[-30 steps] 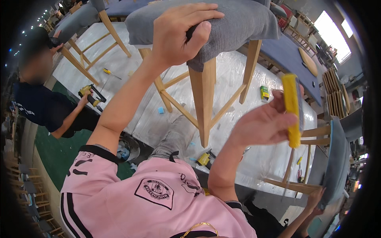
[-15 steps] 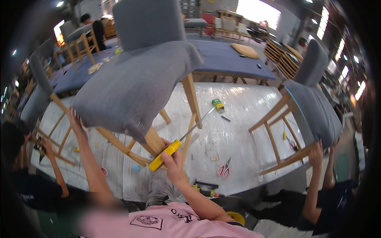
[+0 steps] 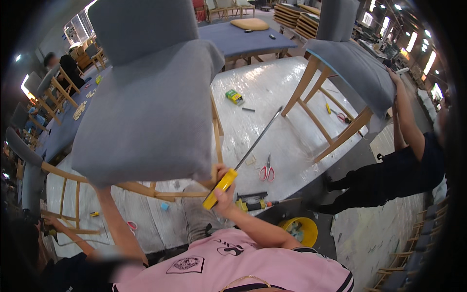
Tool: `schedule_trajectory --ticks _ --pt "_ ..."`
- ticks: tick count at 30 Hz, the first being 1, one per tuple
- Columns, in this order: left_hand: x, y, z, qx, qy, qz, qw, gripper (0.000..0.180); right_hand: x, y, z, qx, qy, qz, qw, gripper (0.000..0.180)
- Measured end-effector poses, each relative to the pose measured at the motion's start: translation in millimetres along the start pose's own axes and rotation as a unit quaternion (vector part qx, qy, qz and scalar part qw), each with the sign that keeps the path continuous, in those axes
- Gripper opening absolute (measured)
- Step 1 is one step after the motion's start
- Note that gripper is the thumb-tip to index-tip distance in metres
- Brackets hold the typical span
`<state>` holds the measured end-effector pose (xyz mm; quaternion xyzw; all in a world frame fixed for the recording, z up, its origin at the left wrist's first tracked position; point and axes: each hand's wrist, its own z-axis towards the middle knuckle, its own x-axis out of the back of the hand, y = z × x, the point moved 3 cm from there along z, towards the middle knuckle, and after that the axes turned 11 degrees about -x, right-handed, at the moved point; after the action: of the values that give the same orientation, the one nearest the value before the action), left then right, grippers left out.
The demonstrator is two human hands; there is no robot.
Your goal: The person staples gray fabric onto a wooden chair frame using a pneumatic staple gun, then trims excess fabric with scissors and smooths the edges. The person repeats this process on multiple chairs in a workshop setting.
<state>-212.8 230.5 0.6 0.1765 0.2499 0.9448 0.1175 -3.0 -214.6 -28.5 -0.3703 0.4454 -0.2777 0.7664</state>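
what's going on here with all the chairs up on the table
A person in a pink shirt has a grey upholstered chair with a wooden frame lifted in front of them. The right hand grips a long screwdriver by its yellow handle beside the chair's leg; the left hand is hidden under the seat. Red-handled scissors and a small green box lie on the plastic-covered table. On the right, another person in dark clothes holds a second grey chair.

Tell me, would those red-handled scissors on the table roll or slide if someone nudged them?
The scissors lie flat and open on the wrapped table, so they would probably slide, not roll. The shiny plastic covering may let them skid easily. They look stiff and light.
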Motion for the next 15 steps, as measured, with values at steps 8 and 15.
schedule_trajectory --ticks 8,15 --pt "-11 143 76 0.306 0.198 -0.277 0.889 0.061 12 -75 70 -0.109 0.072 0.181 0.975 0.034" --pt "6 103 114 0.209 0.206 -0.141 0.945 0.067 -25 -83 140 -0.083 0.022 0.047 0.995 0.028"
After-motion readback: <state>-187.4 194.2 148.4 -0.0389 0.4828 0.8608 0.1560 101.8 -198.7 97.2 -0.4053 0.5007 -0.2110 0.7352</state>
